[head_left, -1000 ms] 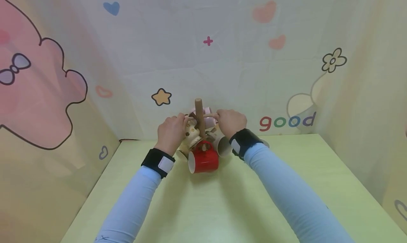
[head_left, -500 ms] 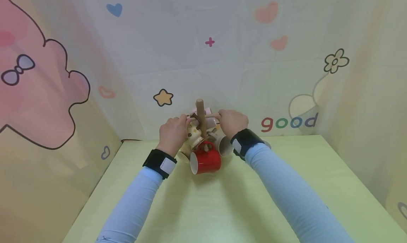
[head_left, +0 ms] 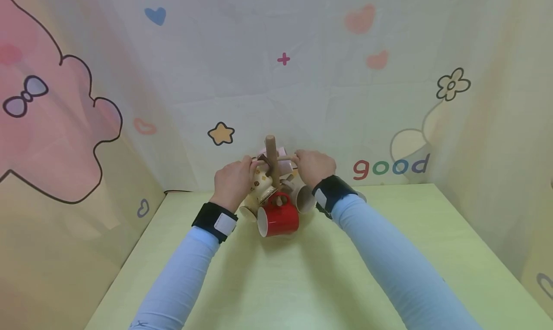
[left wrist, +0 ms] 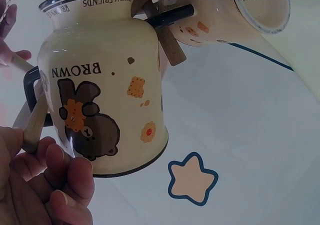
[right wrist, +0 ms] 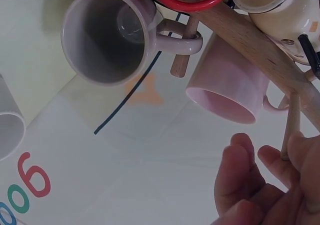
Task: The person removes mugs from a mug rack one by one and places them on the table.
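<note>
A wooden mug tree (head_left: pixel 271 153) stands against the back wall, hung with several mugs. My left hand (head_left: pixel 232 183) pinches the end of its left upper peg, where a cream bear mug (left wrist: pixel 107 100) hangs by its dark handle close to my fingertips. With thumb and finger, my right hand (head_left: pixel 316 168) pinches the right upper peg (right wrist: pixel 293 120), which carries no mug. The red mug (head_left: pixel 280 219) hangs low at the front. A pale mug (right wrist: pixel 105 40) and a pink mug (right wrist: pixel 227 87) hang on the right and back; another cream mug (left wrist: pixel 210 10) is low on the left.
A white cup (right wrist: pixel 7 127) stands apart on the table, mostly behind my right wrist in the head view. The pale green table (head_left: pixel 276 291) stretches toward me. Printed cloth walls (head_left: pixel 328 109) close in the back and both sides.
</note>
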The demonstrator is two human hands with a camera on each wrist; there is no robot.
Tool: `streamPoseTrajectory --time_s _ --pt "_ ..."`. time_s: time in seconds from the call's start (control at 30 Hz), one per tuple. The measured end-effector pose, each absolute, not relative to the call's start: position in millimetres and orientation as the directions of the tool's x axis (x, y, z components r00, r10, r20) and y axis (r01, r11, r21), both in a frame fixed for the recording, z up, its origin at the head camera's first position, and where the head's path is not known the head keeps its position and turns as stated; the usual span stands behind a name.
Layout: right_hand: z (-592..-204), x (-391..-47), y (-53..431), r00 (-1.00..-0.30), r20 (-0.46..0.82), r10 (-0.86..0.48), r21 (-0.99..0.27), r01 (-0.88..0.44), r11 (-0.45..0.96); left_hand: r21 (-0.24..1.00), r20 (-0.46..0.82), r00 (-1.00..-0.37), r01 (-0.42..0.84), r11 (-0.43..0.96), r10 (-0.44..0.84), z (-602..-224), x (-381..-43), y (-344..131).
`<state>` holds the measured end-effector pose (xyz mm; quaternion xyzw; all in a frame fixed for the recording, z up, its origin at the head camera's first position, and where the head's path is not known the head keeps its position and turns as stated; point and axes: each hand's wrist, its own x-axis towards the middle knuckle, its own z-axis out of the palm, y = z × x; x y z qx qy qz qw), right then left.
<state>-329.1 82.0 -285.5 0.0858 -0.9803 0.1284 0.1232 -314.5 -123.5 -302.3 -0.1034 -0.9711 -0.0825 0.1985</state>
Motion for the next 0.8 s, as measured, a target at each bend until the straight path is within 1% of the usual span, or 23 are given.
streamPoseTrajectory --time_s 0.17,0.33,0.43,0.6,0.8 --pt "-288 -327 84 -0.956 0.260 -0.134 -0.224 -0.195 0.955 0.132 0.396 -0.905 0.226 0.965 0.158 -302 -313 -126" --pt "-295 -325 94 -0.965 0.240 -0.108 -0.257 -0.170 0.951 0.151 0.428 -0.889 0.247 0.957 0.162 -302 -310 -130" --pt "-297 -321 101 -0.970 0.223 -0.094 -0.286 -0.157 0.945 0.194 0.430 -0.891 0.248 0.949 0.145 -302 -308 -134" --pt "-299 -310 109 -0.977 0.197 -0.086 -0.329 -0.148 0.933 0.308 0.402 -0.912 0.224 0.925 0.087 -305 -306 -141" --pt "-306 -298 113 -0.982 0.171 -0.079 -0.353 -0.136 0.926 0.389 0.411 -0.911 0.215 0.896 0.040 -313 -302 -151"
